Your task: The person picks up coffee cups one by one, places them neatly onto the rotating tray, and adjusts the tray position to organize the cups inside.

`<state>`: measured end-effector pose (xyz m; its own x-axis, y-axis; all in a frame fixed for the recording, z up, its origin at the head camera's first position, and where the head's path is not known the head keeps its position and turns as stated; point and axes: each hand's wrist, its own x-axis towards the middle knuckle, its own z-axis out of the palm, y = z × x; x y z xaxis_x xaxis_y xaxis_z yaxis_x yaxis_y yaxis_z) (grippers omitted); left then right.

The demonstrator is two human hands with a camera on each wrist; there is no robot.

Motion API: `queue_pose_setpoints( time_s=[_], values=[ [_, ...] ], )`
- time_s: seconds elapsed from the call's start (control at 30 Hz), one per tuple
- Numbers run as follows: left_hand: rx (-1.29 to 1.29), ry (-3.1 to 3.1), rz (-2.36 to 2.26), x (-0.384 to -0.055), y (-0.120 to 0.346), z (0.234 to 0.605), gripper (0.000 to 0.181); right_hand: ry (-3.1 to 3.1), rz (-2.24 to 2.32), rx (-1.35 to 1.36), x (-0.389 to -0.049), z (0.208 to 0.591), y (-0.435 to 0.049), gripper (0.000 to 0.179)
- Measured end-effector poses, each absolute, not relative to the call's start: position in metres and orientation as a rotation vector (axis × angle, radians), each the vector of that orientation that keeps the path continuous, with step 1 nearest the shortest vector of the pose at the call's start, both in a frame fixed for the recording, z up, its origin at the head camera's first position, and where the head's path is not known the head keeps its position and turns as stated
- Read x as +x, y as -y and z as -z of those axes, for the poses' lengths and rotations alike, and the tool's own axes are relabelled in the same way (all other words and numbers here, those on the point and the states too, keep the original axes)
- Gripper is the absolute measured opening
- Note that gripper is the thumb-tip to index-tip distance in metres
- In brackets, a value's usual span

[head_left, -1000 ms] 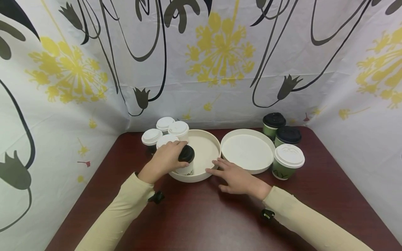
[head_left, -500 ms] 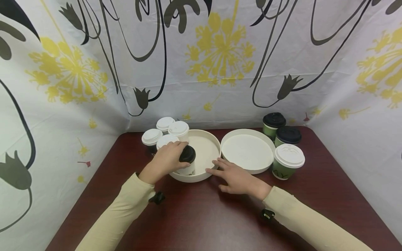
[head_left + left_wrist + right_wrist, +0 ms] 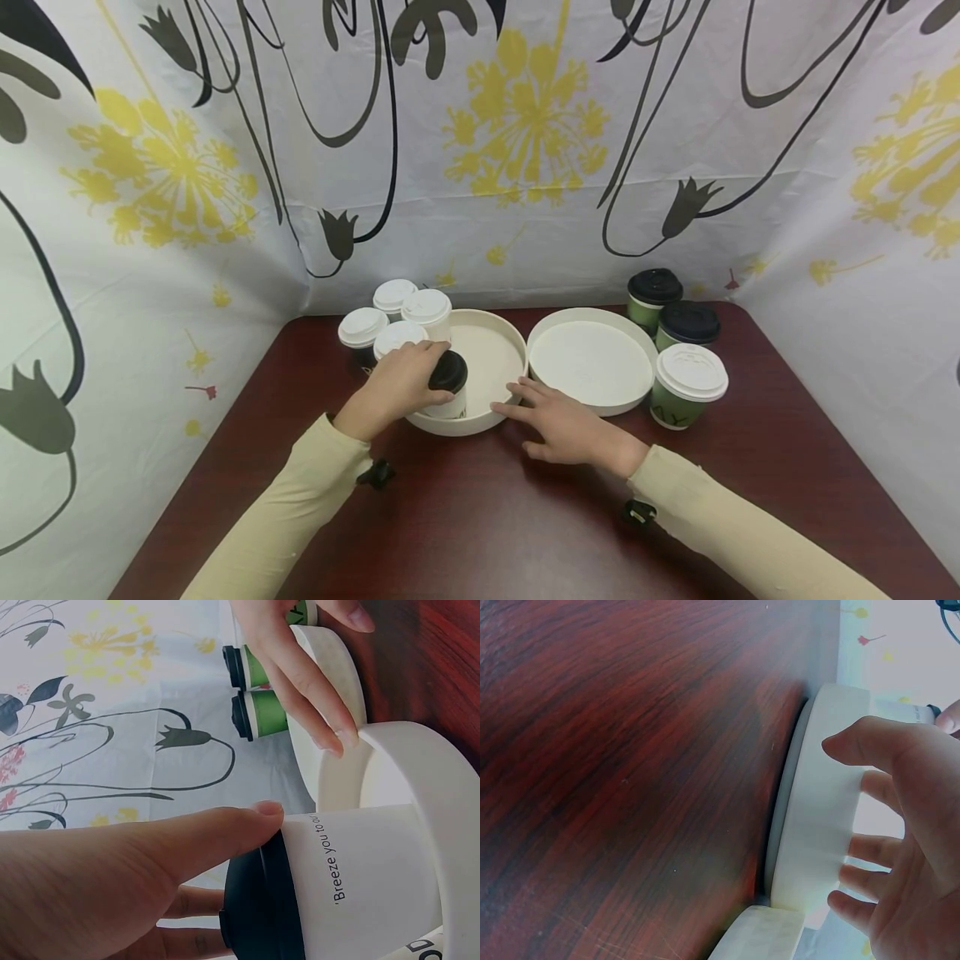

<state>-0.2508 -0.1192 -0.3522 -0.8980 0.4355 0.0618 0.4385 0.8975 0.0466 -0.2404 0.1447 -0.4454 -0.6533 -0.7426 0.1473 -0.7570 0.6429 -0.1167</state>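
My left hand (image 3: 397,383) grips a white paper cup with a black lid (image 3: 448,372), thumb on the near side of the lid. In the left wrist view the cup (image 3: 367,874) shows printed words on its side. It stands upright within the near left part of the left round tray (image 3: 491,358), whose rim hides its base in that view. My right hand (image 3: 566,425) has its fingers spread, fingertips at the right rim of the same tray. The right wrist view shows that hand (image 3: 922,817) beside the tray's outer wall (image 3: 817,817), holding nothing.
A second round tray (image 3: 592,362) adjoins the first on its right. Several white-lidded cups (image 3: 362,327) cluster at the left tray's back left. Right of the second tray stand two green cups with black lids (image 3: 688,322) and one with a white lid (image 3: 690,372). Patterned cloth (image 3: 480,167) encloses the table.
The black-lidded cup and my left hand have shifted very slightly to the right. My right hand has stayed in place.
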Motion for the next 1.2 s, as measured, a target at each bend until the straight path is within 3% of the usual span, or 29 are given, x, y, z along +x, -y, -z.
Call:
queue_pose_setpoints(
  time_s=[0.8, 1.2],
  values=[
    [-0.678, 3.012, 0.079, -0.247, 0.118, 0.352, 0.079, 2.78, -0.248, 1.257, -0.239, 0.445, -0.145, 0.068],
    [-0.964, 2.743, 0.101, -0.207, 0.099, 0.345, 0.072, 2.749, -0.234, 1.275, -0.238, 0.444, -0.145, 0.069]
  ],
)
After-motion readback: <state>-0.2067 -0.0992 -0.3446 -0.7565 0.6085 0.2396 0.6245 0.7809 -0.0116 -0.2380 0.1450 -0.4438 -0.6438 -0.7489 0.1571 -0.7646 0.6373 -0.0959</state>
